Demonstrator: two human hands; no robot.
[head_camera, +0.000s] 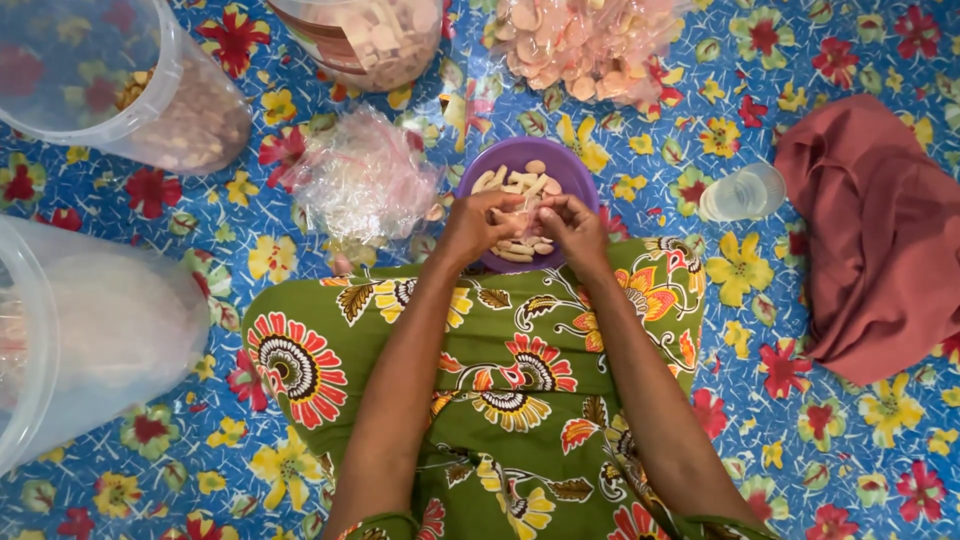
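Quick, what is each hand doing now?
Left hand: closed on a small clear bag over the purple bowl.
Right hand: closed on the same bag.

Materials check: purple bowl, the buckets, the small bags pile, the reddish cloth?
Purple bowl: looks like moulded plastic, matte, even colour. Buckets: translucent plastic, contents show through. Bag pile: thin clear plastic film, crinkled and glinting. Reddish cloth: soft woven fabric, matte, folds.

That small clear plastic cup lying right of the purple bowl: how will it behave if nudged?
The clear cup lies on its side, so it would probably roll on the flowered mat. It looks thin and empty, likely light and easily crushed. The red cloth beside it might stop it.
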